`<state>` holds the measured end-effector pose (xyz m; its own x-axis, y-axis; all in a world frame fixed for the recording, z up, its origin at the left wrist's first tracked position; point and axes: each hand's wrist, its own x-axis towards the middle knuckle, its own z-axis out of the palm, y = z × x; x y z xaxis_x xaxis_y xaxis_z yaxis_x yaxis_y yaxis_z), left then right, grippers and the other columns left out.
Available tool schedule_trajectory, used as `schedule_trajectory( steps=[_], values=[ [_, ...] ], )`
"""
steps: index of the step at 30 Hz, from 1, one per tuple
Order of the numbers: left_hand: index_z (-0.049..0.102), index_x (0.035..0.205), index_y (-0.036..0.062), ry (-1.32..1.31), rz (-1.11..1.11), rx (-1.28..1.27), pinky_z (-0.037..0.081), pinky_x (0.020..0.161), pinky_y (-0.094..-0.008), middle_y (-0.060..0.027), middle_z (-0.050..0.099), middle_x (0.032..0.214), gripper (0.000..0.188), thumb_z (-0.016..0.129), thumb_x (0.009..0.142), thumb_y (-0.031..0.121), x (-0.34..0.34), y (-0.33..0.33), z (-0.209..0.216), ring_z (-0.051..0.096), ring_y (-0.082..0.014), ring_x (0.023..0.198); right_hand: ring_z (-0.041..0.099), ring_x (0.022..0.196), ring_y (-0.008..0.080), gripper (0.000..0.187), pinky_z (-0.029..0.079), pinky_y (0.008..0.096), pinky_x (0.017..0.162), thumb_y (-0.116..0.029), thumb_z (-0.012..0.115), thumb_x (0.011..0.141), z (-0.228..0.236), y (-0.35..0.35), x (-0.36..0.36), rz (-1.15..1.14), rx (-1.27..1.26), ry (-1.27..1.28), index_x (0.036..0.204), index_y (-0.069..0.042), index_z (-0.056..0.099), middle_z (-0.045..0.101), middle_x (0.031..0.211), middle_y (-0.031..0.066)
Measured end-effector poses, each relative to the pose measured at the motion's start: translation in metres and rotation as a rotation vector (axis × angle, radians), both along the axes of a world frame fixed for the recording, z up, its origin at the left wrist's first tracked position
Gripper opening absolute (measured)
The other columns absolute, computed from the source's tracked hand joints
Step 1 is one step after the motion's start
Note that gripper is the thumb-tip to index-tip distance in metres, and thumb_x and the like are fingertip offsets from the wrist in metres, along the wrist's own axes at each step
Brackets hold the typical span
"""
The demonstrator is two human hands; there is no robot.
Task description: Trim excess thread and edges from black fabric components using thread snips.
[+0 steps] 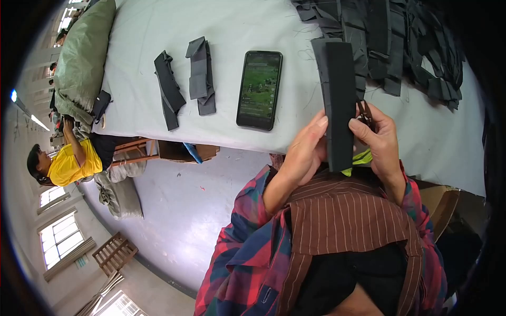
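A long, dark grey fabric strip [341,100] is held upright in front of me, over the table's near edge. My left hand [305,147] grips its left side, thumb near the edge. On the other side my right hand [380,138] pinches it under the thumb. Dark brown looped handles, like those of small thread snips [365,115], also sit in the right hand; their blades are hidden. Something bright yellow-green [361,158] shows below the strip, between the hands. Behind the strip's upper end lies a pile of similar dark strips [379,37] with loose threads.
A phone [259,90] with a lit screen lies left of my hands on the white-covered table [221,129]. Two folded grey strips [201,76] lie further left. A stuffed green sack [84,58] rests at the far left, near a person in yellow [76,162]. Cardboard [445,205] stands below right.
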<state>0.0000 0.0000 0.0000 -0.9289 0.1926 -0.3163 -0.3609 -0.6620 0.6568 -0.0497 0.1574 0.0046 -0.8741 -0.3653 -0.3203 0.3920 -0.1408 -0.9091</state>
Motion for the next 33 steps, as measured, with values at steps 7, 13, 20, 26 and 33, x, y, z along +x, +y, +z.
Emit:
schedule_trajectory(
  steps=[7, 13, 20, 26, 33],
  values=[
    [0.045, 0.122, 0.0020, 0.003, -0.055, 0.029, 0.049, 0.078, -0.0315, -0.0103, 0.057, 0.104, 0.050, 0.033, 0.098, 0.044, 0.000, 0.007, -0.011, 0.059, -0.0178, 0.087, 0.053, 0.065, 0.0081, 0.004, 0.045, 0.0218, 0.053, 0.002, 0.059, 0.081, 0.003, 0.000, -0.001, 0.049, 0.003, 0.157, 0.082, 0.004, 0.055, 0.048, 0.095, 0.0028],
    [0.049, 0.119, 0.0010, 0.002, -0.003, -0.024, 0.048, 0.079, -0.0271, -0.0065, 0.057, 0.104, 0.050, 0.042, 0.096, 0.045, 0.001, 0.008, -0.011, 0.057, -0.0124, 0.087, 0.047, 0.070, 0.0077, 0.010, 0.040, 0.0200, 0.061, 0.005, 0.060, 0.075, 0.001, 0.006, -0.003, 0.147, 0.134, 0.332, 0.079, 0.001, 0.051, 0.046, 0.093, 0.0028],
    [0.054, 0.118, 0.0021, 0.001, 0.014, -0.061, 0.044, 0.081, -0.0250, -0.0012, 0.059, 0.102, 0.035, 0.059, 0.092, 0.024, 0.010, 0.005, -0.016, 0.054, -0.0074, 0.091, 0.043, 0.075, 0.0078, 0.012, 0.034, 0.0201, 0.066, 0.003, 0.059, 0.072, 0.004, 0.012, 0.000, 0.274, 0.187, 0.397, 0.081, 0.001, 0.052, 0.046, 0.092, 0.0027],
    [0.055, 0.111, 0.0027, 0.032, -0.030, -0.138, 0.042, 0.085, -0.0247, -0.0009, 0.059, 0.101, 0.032, 0.066, 0.082, 0.010, 0.018, 0.006, -0.011, 0.054, -0.0093, 0.094, 0.043, 0.069, 0.0066, 0.006, 0.035, 0.0197, 0.064, -0.001, 0.056, 0.077, -0.002, 0.026, 0.010, 0.274, 0.029, 0.204, 0.083, 0.001, 0.055, 0.048, 0.079, -0.0009],
    [0.050, 0.114, 0.0037, 0.069, -0.065, -0.126, 0.039, 0.091, -0.0267, -0.0017, 0.055, 0.106, 0.049, 0.074, 0.073, 0.014, 0.039, -0.002, 0.005, 0.051, -0.0106, 0.100, 0.050, 0.066, 0.0068, 0.022, 0.039, 0.0197, 0.060, -0.023, 0.067, 0.082, -0.014, 0.034, 0.024, 0.258, -0.175, -0.064, 0.089, -0.005, 0.056, 0.058, 0.076, 0.0010]
  ],
)
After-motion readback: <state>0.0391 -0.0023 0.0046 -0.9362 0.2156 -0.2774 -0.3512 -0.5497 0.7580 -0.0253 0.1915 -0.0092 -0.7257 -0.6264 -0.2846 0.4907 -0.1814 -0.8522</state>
